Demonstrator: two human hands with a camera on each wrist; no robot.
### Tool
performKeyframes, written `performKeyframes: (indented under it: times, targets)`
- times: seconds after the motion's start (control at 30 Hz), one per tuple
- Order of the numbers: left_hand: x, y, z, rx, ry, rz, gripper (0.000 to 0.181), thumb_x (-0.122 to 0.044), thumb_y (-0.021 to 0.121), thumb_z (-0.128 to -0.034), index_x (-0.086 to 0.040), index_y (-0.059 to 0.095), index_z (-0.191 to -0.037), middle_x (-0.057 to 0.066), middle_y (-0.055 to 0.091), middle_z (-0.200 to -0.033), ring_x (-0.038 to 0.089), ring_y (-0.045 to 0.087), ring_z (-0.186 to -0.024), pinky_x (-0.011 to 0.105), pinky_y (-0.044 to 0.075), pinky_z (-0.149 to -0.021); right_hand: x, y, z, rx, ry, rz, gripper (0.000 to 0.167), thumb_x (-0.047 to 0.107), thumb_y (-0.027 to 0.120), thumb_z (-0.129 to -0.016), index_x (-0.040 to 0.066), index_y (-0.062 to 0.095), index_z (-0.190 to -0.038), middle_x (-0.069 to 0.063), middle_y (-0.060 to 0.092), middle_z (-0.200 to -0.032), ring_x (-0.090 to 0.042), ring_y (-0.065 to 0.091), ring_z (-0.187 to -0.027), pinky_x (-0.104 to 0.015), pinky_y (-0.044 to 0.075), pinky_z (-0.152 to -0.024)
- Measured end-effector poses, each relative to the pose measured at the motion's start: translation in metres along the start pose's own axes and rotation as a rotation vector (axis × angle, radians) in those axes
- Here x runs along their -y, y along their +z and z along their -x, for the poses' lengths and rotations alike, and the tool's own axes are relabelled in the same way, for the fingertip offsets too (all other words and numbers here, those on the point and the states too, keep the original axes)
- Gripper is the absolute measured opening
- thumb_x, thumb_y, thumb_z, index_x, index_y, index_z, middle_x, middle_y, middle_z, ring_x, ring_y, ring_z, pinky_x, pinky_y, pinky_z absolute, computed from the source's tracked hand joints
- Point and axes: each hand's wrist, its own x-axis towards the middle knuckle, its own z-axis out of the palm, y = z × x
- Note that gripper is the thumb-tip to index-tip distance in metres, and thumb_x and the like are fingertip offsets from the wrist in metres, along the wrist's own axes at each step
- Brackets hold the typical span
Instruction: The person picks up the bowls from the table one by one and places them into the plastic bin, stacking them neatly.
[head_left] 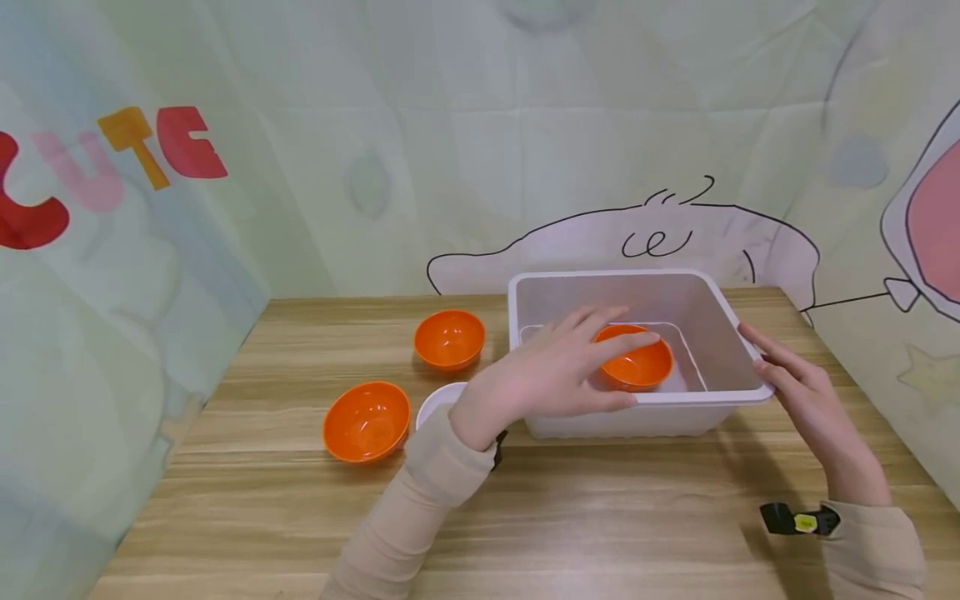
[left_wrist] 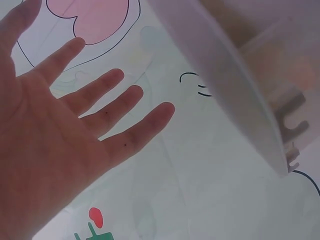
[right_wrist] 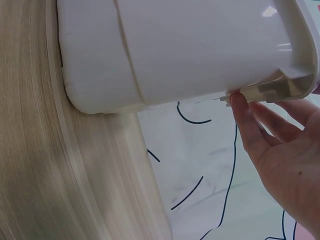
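A white plastic tub (head_left: 622,422) stands on the table with an orange bowl (head_left: 637,368) inside it. My left hand (head_left: 558,358) is over the tub's front left, fingers spread and extended above the bowl; in the left wrist view the palm shows nothing in it. At the tub's right side, my right hand (head_left: 802,387) holds the rim, and the right wrist view shows fingers (right_wrist: 240,112) under its lip. Left of the tub sit two more orange bowls, a farther one (head_left: 450,340) and a nearer one (head_left: 367,422). A white round dish (head_left: 435,403) is partly hidden by my left forearm.
The wood-grain table (head_left: 600,517) reaches back to a printed fabric curtain (head_left: 337,167) behind the tub. The tub's raised walls stand around the bowl inside. Each wrist wears a black strap, the right one (head_left: 798,521) with a yellow label.
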Motion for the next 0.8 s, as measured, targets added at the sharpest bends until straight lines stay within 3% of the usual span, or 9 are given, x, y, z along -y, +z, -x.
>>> performKeyframes:
  times: [0.23,0.47,0.8]
  targets:
    - [0.003,0.006,0.012,-0.009,0.025,-0.038,0.063,-0.055,0.053,-0.0924,-0.035,0.032,-0.149,0.001,0.023,-0.159,0.022,0.027,-0.144,0.045,0.036,-0.112,0.000,0.000,0.000,0.003,0.002,0.010,0.048,0.024,0.043,-0.103,0.017,0.034,-0.150,0.020,0.035,-0.150,0.014,0.042,-0.116,0.001,0.038,-0.085]
    - [0.005,0.012,0.026,0.001,0.005,-0.010,0.063,-0.056,0.050,-0.0931,-0.035,0.031,-0.149,0.004,0.023,-0.159,0.026,0.025,-0.145,0.048,0.030,-0.115,0.000,0.000,0.000,0.005,0.014,0.012,0.049,0.025,0.043,-0.103,0.017,0.034,-0.150,0.018,0.032,-0.153,0.013,0.039,-0.119,0.001,0.037,-0.085]
    - [0.011,0.021,0.043,-0.022,-0.017,0.001,0.061,-0.057,0.051,-0.0926,-0.034,0.035,-0.147,0.003,0.026,-0.158,0.023,0.027,-0.144,0.049,0.039,-0.107,-0.002,0.000,0.001,0.007,0.003,-0.059,0.049,0.022,0.044,-0.102,0.014,0.035,-0.149,0.019,0.035,-0.151,0.012,0.039,-0.120,0.001,0.037,-0.086]
